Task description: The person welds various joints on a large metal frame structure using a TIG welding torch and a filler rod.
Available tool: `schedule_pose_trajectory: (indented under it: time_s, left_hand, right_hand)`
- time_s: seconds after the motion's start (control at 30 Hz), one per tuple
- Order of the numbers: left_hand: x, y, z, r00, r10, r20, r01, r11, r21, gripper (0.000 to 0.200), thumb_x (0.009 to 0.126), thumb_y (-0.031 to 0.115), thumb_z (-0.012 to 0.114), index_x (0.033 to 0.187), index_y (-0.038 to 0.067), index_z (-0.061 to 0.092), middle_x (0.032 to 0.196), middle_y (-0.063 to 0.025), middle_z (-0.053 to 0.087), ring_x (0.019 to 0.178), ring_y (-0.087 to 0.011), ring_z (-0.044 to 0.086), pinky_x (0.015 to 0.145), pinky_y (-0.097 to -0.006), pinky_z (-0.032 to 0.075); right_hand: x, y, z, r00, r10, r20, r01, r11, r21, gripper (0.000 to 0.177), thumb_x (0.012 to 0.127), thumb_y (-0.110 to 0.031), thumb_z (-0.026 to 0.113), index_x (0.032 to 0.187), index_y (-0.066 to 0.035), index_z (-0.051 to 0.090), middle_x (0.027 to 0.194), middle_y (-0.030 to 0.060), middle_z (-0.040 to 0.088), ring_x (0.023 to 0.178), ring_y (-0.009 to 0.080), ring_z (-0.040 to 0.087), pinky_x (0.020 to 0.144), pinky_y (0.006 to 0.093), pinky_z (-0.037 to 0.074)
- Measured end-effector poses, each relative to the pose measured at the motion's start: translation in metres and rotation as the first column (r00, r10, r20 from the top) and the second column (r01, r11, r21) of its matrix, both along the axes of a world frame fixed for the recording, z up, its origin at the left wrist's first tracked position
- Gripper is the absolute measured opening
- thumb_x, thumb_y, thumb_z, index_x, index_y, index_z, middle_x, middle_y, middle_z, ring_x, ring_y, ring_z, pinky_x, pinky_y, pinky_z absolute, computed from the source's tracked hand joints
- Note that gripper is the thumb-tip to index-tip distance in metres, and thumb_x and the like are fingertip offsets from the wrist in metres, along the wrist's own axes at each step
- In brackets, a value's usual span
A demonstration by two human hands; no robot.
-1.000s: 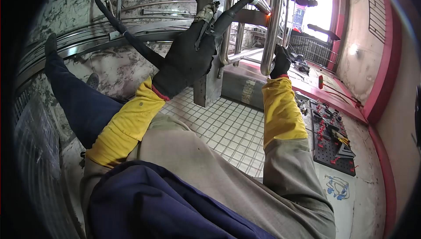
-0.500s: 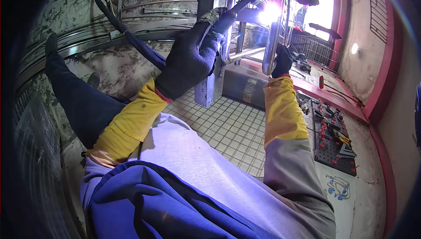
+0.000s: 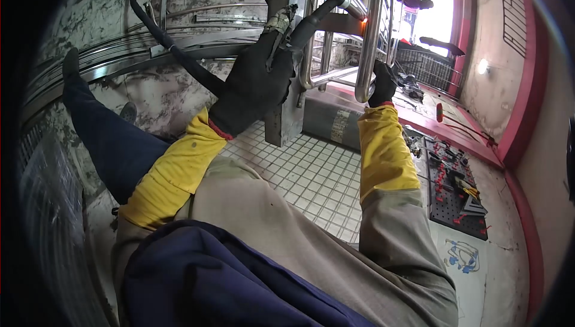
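Note:
My left hand point(image 3: 254, 84), in a black glove with a yellow sleeve guard, is closed around the handle of a welding torch point(image 3: 317, 15). Its nozzle reaches toward a polished metal tube frame point(image 3: 366, 57), where a small orange glow shows at a joint beside a flat dark bar point(image 3: 341, 23). My right hand point(image 3: 383, 85), gloved in black too, grips the frame's lower curved end from the far side; the tube partly hides its fingers. A dark cable point(image 3: 191, 69) trails from the torch hand to the upper left.
A grey metal post point(image 3: 284, 117) stands beside my left hand. Behind it lie long metal bars point(image 3: 126, 60) along a stained wall. A long dark box point(image 3: 332, 122) rests on the tiled floor point(image 3: 299, 177). At right are a black pegboard with tools point(image 3: 449, 189) and a red-framed wall.
The bright white-violet arc has gone out, leaving a small orange glow, and the purple light on the clothing has faded. My left hand and torch have shifted slightly; both grips remain.

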State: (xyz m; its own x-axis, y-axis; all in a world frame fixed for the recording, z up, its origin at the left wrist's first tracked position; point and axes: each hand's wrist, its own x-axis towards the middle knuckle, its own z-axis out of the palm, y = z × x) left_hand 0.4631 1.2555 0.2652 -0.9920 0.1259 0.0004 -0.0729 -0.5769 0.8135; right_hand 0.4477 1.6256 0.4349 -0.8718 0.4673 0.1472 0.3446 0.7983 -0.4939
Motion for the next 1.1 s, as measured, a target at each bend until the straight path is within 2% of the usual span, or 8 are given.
schedule_pose_trajectory:
  time_s: [0.23,0.27,0.6,0.73,0.8,0.87,0.93,1.1]
  left_hand:
    - [0.001,0.012,-0.001,0.963,0.235,-0.135,-0.239,0.971,-0.009,0.037,0.103,0.011,0.057,0.138,0.000,0.062,0.093,-0.0237,0.072,0.083,-0.0397,0.072,0.075,-0.0451,0.055]
    - [0.003,0.006,0.000,0.991,0.103,-0.084,-0.106,0.994,-0.031,0.023,0.102,0.010,0.059,0.120,-0.001,0.067,0.091,-0.0246,0.071,0.085,-0.0446,0.070,0.076,-0.0474,0.054]
    - [0.004,0.007,0.006,0.962,0.235,-0.137,-0.244,0.969,-0.051,0.025,0.101,0.012,0.063,0.121,-0.001,0.067,0.080,-0.0239,0.066,0.071,-0.0389,0.068,0.067,-0.0463,0.051]
    - [0.001,0.005,-0.013,0.988,-0.041,0.152,0.017,0.987,0.159,0.030,0.104,0.013,0.060,0.130,0.000,0.064,0.079,-0.0145,0.068,0.063,-0.0296,0.065,0.062,-0.0419,0.052]
    - [0.001,0.015,-0.069,0.943,0.293,0.158,-0.274,0.953,-0.131,0.015,0.110,0.021,0.057,0.112,0.007,0.061,0.086,-0.0046,0.065,0.069,-0.0097,0.063,0.058,-0.0270,0.050]
    - [-0.025,-0.051,-0.076,0.865,0.031,0.501,-0.191,0.944,0.271,0.013,0.109,0.018,0.056,0.116,0.008,0.060,0.091,-0.0060,0.065,0.070,-0.0144,0.066,0.061,-0.0316,0.055]
    - [-0.043,-0.066,-0.137,0.770,0.454,0.449,-0.502,0.865,-0.014,0.020,0.106,0.017,0.061,0.124,0.007,0.058,0.100,-0.0095,0.067,0.074,-0.0223,0.070,0.068,-0.0366,0.059]
    - [-0.051,-0.125,-0.225,0.619,0.155,0.770,-0.512,0.823,0.247,0.027,0.105,0.018,0.059,0.128,0.004,0.060,0.110,-0.0135,0.070,0.093,-0.0307,0.073,0.085,-0.0421,0.059]
  right_hand:
    - [-0.001,-0.004,0.004,0.995,0.061,0.080,-0.071,0.990,0.126,0.026,0.096,-0.018,0.061,0.104,0.001,0.076,0.106,0.0123,0.077,0.098,0.0234,0.070,0.094,0.0359,0.050]
    - [0.001,-0.007,0.009,0.929,0.268,0.255,-0.362,0.802,0.475,0.025,0.096,-0.017,0.061,0.100,0.002,0.077,0.106,0.0116,0.078,0.100,0.0224,0.071,0.096,0.0347,0.050]
    - [-0.002,-0.008,0.006,0.985,0.112,0.130,-0.133,0.977,0.168,0.024,0.094,-0.012,0.060,0.098,0.001,0.079,0.099,0.0085,0.078,0.097,0.0189,0.072,0.094,0.0332,0.051]
    - [-0.004,-0.005,0.004,0.989,-0.147,0.023,0.148,0.987,-0.069,0.024,0.095,-0.016,0.064,0.102,0.001,0.078,0.100,0.0104,0.079,0.098,0.0204,0.072,0.094,0.0347,0.051]
    - [0.004,0.022,0.001,0.995,0.090,0.037,-0.091,0.995,0.034,0.027,0.097,-0.020,0.066,0.110,0.002,0.077,0.103,0.0124,0.080,0.099,0.0214,0.071,0.095,0.0355,0.051]
    - [0.008,0.027,0.004,0.983,0.164,0.082,-0.172,0.980,0.099,0.028,0.099,-0.020,0.066,0.116,0.002,0.074,0.104,0.0128,0.080,0.100,0.0210,0.071,0.097,0.0357,0.050]
    - [0.001,0.006,0.007,0.992,-0.028,0.122,0.023,0.999,0.044,0.027,0.099,-0.018,0.065,0.115,0.002,0.074,0.104,0.0118,0.079,0.100,0.0208,0.072,0.097,0.0357,0.051]
    - [-0.002,-0.011,-0.001,0.992,-0.109,0.060,0.117,0.980,-0.162,0.027,0.099,-0.017,0.064,0.115,0.002,0.075,0.104,0.0105,0.078,0.102,0.0205,0.071,0.097,0.0319,0.051]
